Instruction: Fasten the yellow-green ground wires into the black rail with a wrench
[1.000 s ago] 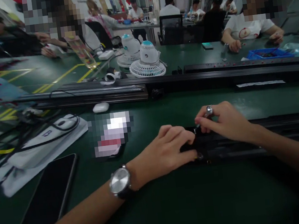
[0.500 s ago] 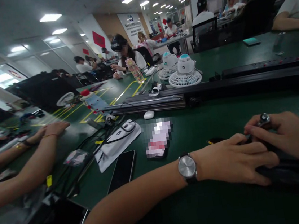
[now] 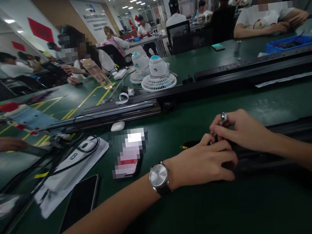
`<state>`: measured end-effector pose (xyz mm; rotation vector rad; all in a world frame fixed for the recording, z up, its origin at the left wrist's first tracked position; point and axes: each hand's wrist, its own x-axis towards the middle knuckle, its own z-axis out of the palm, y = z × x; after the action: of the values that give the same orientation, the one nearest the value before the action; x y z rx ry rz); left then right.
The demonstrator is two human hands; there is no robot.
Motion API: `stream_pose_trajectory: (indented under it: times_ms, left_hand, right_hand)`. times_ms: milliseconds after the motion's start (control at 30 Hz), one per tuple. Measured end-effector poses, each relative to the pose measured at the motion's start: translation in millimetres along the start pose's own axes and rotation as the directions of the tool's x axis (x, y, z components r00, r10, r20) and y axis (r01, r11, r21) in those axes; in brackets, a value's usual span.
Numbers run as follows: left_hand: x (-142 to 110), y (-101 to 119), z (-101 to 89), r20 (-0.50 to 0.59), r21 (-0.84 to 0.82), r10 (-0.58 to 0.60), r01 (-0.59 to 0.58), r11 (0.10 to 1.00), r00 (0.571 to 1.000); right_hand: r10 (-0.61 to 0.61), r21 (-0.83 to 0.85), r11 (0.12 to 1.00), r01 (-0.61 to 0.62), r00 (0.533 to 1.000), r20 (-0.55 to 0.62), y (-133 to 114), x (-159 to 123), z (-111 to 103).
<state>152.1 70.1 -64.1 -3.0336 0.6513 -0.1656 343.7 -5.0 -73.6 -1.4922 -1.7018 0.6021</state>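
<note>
My left hand [image 3: 204, 164] wears a round silver-faced watch [image 3: 159, 175] on its wrist. Its thumb side meets the fingertips of my right hand [image 3: 240, 129], which carries a silver ring [image 3: 224, 116]. Both hands are closed in a pinch over something small and dark, mostly hidden by the fingers. Just beyond my left hand lies a dark item with a yellow end [image 3: 183, 147], partly covered. Long black bars [image 3: 294, 130] run beneath my right forearm. Left of the hands, a phone with a lit, blurred screen [image 3: 130, 154] rests on the green table [image 3: 212, 208].
Nearer left are a dark-screened phone [image 3: 79, 202], a white pouch [image 3: 69, 177] and black cables. Beyond lie a white earbud case [image 3: 117, 126], metal rods [image 3: 115, 112], two white fans [image 3: 158, 73], a tilted bottle [image 3: 96, 73] and a blue tray [image 3: 291, 42]. Another person's hand [image 3: 3, 145] reaches in at left.
The view has turned right, so the table things sit farther left. A blue tray and more of the person opposite now show. My hands stay together, fingers pinched.
</note>
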Motion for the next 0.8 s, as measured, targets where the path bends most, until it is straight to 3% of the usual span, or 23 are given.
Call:
stream_pose_trajectory:
  times_ms: [333, 533, 800]
  left_hand:
    - [0, -3, -1.2, 0.001, -0.075, -0.031, 0.031, 0.997, 1.0]
    - [-11, -3, -10.1, -0.031, -0.263, -0.239, 0.223, 0.939, 0.971]
    - [-22, 6, 5.6, -0.035, -0.192, -0.352, 0.339, 0.921, 0.935]
  right_hand:
    - [0.017, 0.033, 0.999, -0.015, 0.999, -0.039, 1, 2, -2]
    - [0.05, 0.138, 0.99, -0.042, 0.997, -0.059, 3, 2, -2]
    - [0.06, 0.184, 0.981, -0.055, 0.998, -0.022, 3, 1, -1]
